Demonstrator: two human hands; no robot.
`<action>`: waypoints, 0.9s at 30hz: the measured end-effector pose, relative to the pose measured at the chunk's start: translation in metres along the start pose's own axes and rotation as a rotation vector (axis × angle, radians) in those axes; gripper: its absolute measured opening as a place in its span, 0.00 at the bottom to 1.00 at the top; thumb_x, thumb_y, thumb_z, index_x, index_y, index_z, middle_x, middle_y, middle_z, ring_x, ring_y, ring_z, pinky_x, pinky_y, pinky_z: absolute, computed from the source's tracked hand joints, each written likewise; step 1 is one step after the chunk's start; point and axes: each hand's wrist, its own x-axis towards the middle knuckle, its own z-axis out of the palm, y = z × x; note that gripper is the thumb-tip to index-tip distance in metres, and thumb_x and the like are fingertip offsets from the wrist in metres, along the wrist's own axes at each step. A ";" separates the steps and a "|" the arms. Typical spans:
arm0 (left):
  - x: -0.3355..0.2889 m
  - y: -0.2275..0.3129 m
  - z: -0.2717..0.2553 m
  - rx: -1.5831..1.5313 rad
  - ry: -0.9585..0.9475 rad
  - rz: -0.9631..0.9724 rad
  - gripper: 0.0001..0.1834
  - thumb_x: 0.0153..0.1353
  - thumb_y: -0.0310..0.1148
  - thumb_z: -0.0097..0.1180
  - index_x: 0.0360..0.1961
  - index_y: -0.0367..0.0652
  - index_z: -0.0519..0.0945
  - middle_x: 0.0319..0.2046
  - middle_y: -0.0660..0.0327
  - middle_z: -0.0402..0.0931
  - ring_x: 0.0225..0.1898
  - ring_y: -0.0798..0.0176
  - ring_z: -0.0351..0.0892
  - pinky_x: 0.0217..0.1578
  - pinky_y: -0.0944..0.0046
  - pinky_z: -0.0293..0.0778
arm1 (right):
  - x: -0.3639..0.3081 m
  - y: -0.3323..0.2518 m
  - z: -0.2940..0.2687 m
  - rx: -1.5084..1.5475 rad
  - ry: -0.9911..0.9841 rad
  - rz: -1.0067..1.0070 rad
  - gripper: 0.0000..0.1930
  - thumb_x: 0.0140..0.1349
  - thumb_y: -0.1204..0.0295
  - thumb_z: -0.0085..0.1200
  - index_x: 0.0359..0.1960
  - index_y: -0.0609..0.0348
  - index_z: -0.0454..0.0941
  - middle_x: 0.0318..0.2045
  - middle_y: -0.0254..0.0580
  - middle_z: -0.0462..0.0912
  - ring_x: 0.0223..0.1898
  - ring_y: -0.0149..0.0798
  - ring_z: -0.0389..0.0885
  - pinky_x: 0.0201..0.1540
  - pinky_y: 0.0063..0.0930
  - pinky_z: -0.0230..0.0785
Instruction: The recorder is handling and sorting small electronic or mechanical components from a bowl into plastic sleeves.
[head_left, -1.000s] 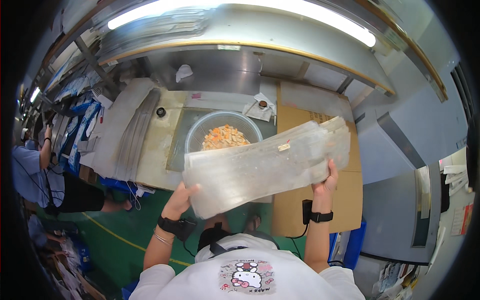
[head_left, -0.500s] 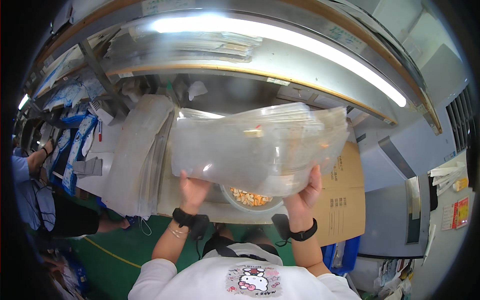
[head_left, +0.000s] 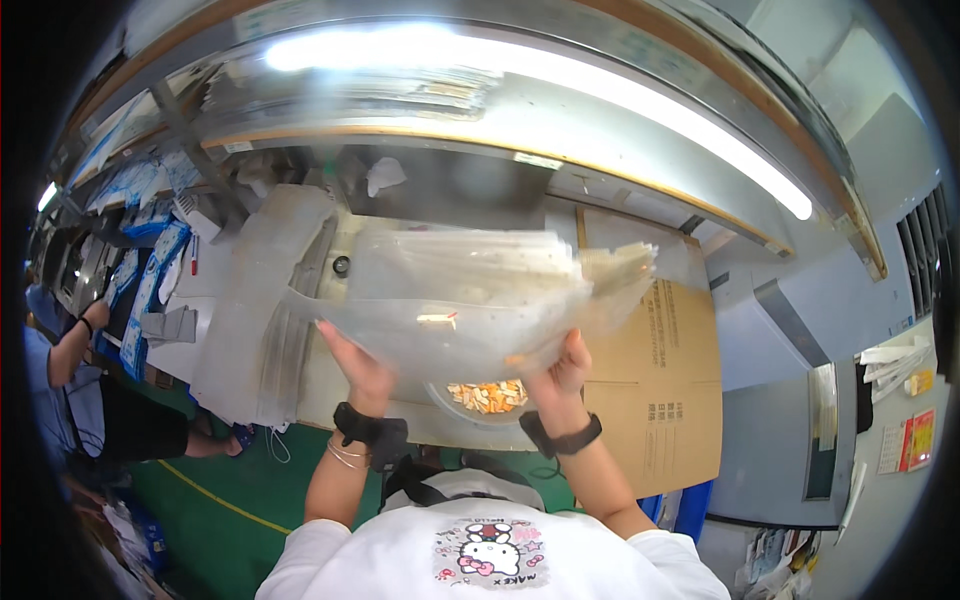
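Between my hands is a bundle of translucent plastic sheets [head_left: 460, 275], held over the worktable. My left hand [head_left: 362, 372] grips the near left edge, where the front sheet bows away from those behind it. My right hand [head_left: 560, 375] is closed on the near right edge, with some fingers hidden by the plastic. Toward the far side, the sheets' edges fan out in layers. Partly under the bundle stands a round bowl [head_left: 440, 402] containing small orange and cream pieces [head_left: 490, 397].
A second stack of plastic sheets [head_left: 250, 300] lies at the left. Flat brown cardboard [head_left: 660, 400] covers the right side. A shelf with a bright tube light [head_left: 560, 65] crosses above. At far left, a person's arm [head_left: 75, 340] is near blue-and-white packages [head_left: 160, 260].
The bundle has come down and left, and its front sheet now bows apart from the others. My right hand has shifted left, nearer to my left hand.
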 end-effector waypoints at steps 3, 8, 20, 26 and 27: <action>0.008 -0.003 0.009 -0.176 0.040 -0.042 0.30 0.51 0.52 0.40 0.52 0.46 0.55 0.49 0.61 0.57 0.49 0.60 0.57 0.50 0.60 0.54 | 0.015 -0.011 -0.018 0.027 0.000 -0.006 0.21 0.45 0.65 0.53 0.43 0.54 0.66 0.46 0.38 0.66 0.50 0.41 0.60 0.53 0.42 0.49; 0.021 -0.005 0.022 0.143 0.324 0.020 0.25 0.49 0.43 0.48 0.48 0.45 0.61 0.48 0.62 0.61 0.50 0.58 0.58 0.50 0.54 0.54 | 0.031 -0.012 -0.044 0.166 0.037 0.081 0.15 0.42 0.67 0.56 0.34 0.51 0.72 0.42 0.35 0.69 0.47 0.39 0.62 0.52 0.40 0.51; 0.038 0.007 0.036 0.091 0.230 0.074 0.21 0.48 0.41 0.51 0.44 0.48 0.67 0.46 0.63 0.64 0.49 0.60 0.60 0.50 0.54 0.55 | 0.033 0.008 -0.071 0.232 0.167 0.100 0.32 0.36 0.64 0.61 0.46 0.53 0.61 0.45 0.36 0.65 0.49 0.39 0.60 0.53 0.37 0.51; 0.040 0.018 0.033 0.230 0.178 0.146 0.19 0.48 0.39 0.50 0.43 0.47 0.67 0.45 0.63 0.64 0.48 0.60 0.61 0.49 0.54 0.55 | 0.022 0.007 -0.088 0.298 0.386 0.017 0.32 0.38 0.64 0.59 0.47 0.54 0.59 0.48 0.38 0.62 0.52 0.41 0.56 0.55 0.42 0.45; 0.040 0.022 0.033 0.236 0.165 0.152 0.19 0.48 0.39 0.50 0.43 0.47 0.67 0.45 0.63 0.64 0.48 0.60 0.61 0.49 0.54 0.55 | 0.021 0.003 -0.087 0.349 0.363 0.051 0.32 0.39 0.65 0.58 0.48 0.56 0.58 0.48 0.40 0.61 0.52 0.43 0.55 0.55 0.42 0.44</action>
